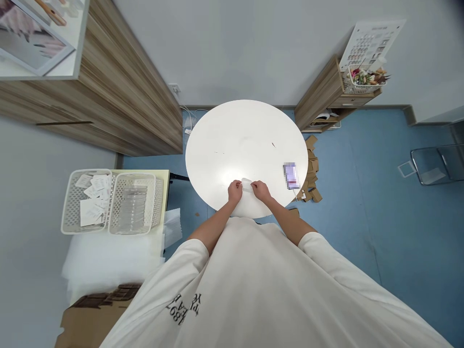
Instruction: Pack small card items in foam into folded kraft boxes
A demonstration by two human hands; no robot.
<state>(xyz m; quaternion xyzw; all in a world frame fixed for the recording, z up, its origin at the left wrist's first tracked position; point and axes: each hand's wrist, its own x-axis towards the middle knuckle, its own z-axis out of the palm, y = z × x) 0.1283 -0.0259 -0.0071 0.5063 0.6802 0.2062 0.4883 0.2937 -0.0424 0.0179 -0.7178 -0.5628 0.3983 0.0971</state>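
Observation:
Between my two hands is a small, pale, see-through piece [247, 184], like a clear plastic sleeve or small case; its exact kind is too small to tell. My left hand [235, 190] pinches its left end, fingers closed. At the opposite end, my right hand [260, 189] grips it the same way. Both hands are just above the near edge of the round white table [242, 125]. To the right on the tabletop lies a purple, blurred-out object [291, 175] with a white cable running off the edge.
On the left, a yellowish side table [166, 193] bears a white basket of paper cards [65, 208] and a white basket of clear plastic pieces [158, 203]. Translucent sheets [112, 261] lie in front. Small cardboard boxes [312, 176] are heaped on the floor right of the round table.

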